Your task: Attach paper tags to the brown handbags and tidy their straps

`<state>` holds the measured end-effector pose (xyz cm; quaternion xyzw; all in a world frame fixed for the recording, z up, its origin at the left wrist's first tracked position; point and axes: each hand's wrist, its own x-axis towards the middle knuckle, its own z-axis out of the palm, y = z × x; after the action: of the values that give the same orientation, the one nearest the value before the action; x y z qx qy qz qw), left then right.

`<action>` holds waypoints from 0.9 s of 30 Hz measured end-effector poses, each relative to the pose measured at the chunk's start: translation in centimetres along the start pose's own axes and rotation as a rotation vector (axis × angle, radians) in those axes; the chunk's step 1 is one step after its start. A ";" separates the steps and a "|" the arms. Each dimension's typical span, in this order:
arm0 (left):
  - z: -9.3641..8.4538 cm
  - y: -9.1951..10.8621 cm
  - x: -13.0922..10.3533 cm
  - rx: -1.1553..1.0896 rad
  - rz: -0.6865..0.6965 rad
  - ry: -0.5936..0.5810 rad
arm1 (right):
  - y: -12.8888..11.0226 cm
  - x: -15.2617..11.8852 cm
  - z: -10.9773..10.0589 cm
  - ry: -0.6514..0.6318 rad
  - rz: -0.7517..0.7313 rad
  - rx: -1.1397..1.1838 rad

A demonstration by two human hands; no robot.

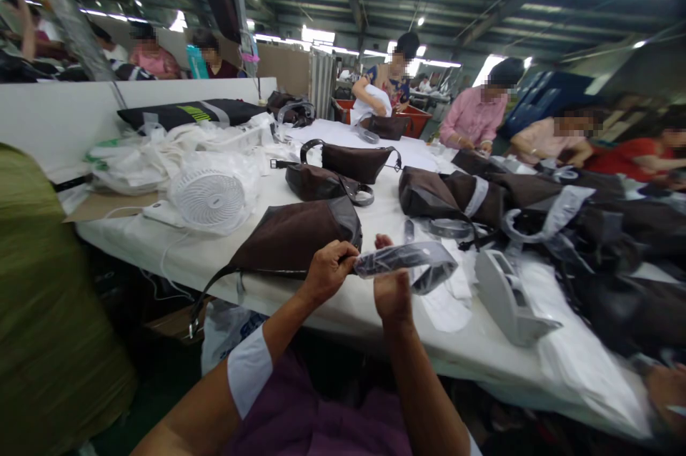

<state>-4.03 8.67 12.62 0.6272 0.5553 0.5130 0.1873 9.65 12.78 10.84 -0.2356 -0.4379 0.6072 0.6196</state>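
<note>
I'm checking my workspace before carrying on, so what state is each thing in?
Wrapped strap: in clear plastic, far end curled over.
Left hand: closed at the strap's end.
Right hand: at the strap, grip unclear.
Nearest bag: lying down.
White fan: upright, can't tell whether running.

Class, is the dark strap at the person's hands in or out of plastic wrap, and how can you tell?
In: clear, creased plastic shines along the dark strap, held in the left hand.
</note>
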 end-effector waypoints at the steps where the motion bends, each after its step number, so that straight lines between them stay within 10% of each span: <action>1: -0.1 0.0 -0.1 0.009 0.005 -0.007 | -1.1 0.6 -0.5 0.039 -0.035 0.051; 9: 1.2 0.1 -1.3 0.030 -0.006 -0.001 | -4.0 2.1 0.6 0.364 0.059 0.157; 20: -0.7 0.5 -1.2 -0.119 -0.076 -0.015 | -1.3 -1.4 3.5 -0.027 0.197 0.142; 27: 0.4 0.6 -2.6 -0.229 -0.219 0.299 | -0.8 -2.6 2.5 0.015 -0.023 0.050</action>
<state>-3.00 6.32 11.81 0.4543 0.5799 0.6368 0.2275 8.37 9.58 12.12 -0.2198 -0.4208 0.6091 0.6353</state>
